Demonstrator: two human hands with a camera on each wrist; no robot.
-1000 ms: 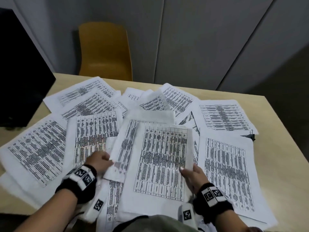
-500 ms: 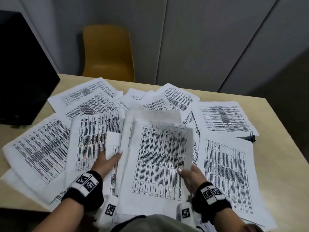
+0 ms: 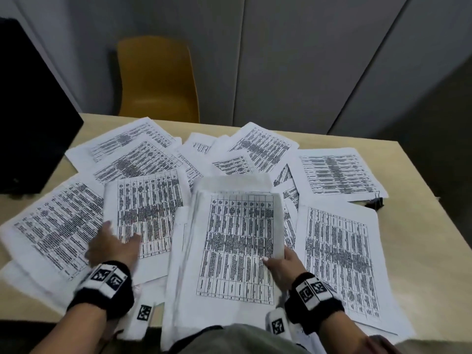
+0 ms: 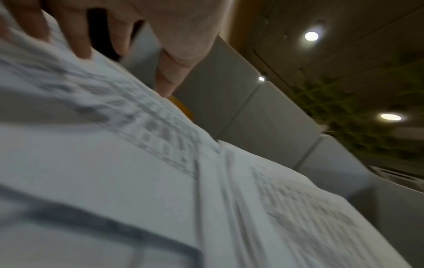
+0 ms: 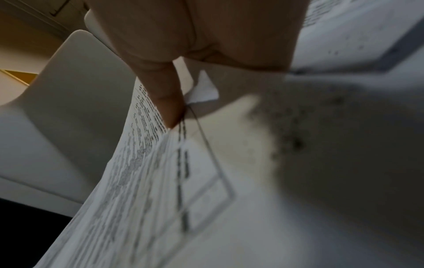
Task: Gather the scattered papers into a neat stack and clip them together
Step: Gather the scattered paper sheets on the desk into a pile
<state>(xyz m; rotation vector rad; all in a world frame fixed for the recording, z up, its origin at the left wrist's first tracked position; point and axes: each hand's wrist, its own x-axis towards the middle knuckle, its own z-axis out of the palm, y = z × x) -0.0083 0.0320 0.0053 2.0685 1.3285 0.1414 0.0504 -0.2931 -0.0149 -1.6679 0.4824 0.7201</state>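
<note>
Your right hand (image 3: 282, 267) pinches the right edge of a gathered stack of papers (image 3: 237, 246), thumb on top and fingers hidden beneath; the right wrist view shows the thumb (image 5: 168, 101) pressing the sheet edges. The stack lies at the centre of the tabletop (image 3: 419, 226), its near end overhanging the edge by your body. Your left hand (image 3: 112, 247) lies flat with fingers spread and straight on a printed sheet (image 3: 148, 213) just left of the stack, holding nothing. More scattered papers (image 3: 337, 172) fan out overlapping across the tabletop. A black binder clip (image 3: 375, 202) sits at the right, partly tucked under a far sheet. A yellow chair (image 3: 157, 77) stands behind the tabletop.
</note>
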